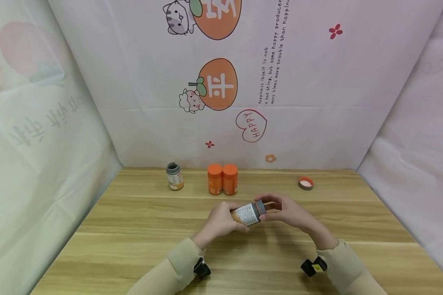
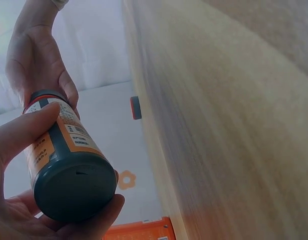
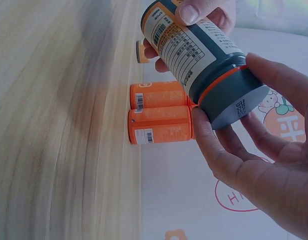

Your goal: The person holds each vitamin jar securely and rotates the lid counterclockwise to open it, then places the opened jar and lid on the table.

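Observation:
A dark grey bottle (image 1: 245,215) with a white and orange label is tilted above the table, its capped end toward the right. My left hand (image 1: 220,221) grips its body, with the thumb over the label in the left wrist view and the dark base (image 2: 76,187) facing that camera. On the grey cap (image 3: 234,97), the thumb and fingertips of my right hand (image 1: 286,211) pinch the rim from opposite sides. An orange-red ring shows between cap and bottle. The right palm stays apart from the cap.
Toward the back left stands an uncapped grey bottle (image 1: 175,177). Two orange bottles (image 1: 222,180) stand side by side at the back middle. A loose grey cap with an orange-red inner rim (image 1: 305,183) lies at the back right. Printed cloth (image 1: 299,135) hangs behind the wooden table (image 1: 133,246).

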### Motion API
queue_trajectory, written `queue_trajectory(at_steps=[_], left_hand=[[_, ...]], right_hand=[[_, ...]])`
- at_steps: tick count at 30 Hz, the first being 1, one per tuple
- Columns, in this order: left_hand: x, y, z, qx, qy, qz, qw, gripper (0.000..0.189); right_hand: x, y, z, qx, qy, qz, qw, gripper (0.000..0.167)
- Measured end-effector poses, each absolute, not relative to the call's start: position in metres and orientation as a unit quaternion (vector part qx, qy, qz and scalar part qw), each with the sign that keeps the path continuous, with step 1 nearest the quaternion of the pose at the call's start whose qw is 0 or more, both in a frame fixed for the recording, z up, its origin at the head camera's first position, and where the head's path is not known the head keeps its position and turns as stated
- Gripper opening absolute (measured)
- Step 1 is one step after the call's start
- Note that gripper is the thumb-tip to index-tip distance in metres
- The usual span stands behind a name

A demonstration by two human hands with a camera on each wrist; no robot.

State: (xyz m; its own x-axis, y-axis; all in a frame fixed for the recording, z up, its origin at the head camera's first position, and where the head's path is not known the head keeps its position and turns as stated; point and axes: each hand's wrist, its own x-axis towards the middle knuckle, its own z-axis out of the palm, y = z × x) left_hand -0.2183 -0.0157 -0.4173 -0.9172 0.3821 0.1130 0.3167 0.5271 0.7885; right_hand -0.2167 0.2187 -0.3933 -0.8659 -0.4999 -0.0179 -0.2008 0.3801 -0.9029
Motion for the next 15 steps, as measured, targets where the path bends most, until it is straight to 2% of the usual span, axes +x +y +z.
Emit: queue_trajectory(at_steps=[9,15], left_hand=[[-0.2190,-0.0161,-0.4189,0.204,0.870,0.447,0.039,0.054],[-0.2194,-0.0158,-0.4200,0.209,0.871,0.444,0.033,0.054]], right_hand=[[-0.2162,0.2176,-0.3911,-0.221,0.815,-0.516,0.146,0.054],[-0.2147,0.2142,-0.3876,-0.172,0.835,-0.502,0.148,0.050]])
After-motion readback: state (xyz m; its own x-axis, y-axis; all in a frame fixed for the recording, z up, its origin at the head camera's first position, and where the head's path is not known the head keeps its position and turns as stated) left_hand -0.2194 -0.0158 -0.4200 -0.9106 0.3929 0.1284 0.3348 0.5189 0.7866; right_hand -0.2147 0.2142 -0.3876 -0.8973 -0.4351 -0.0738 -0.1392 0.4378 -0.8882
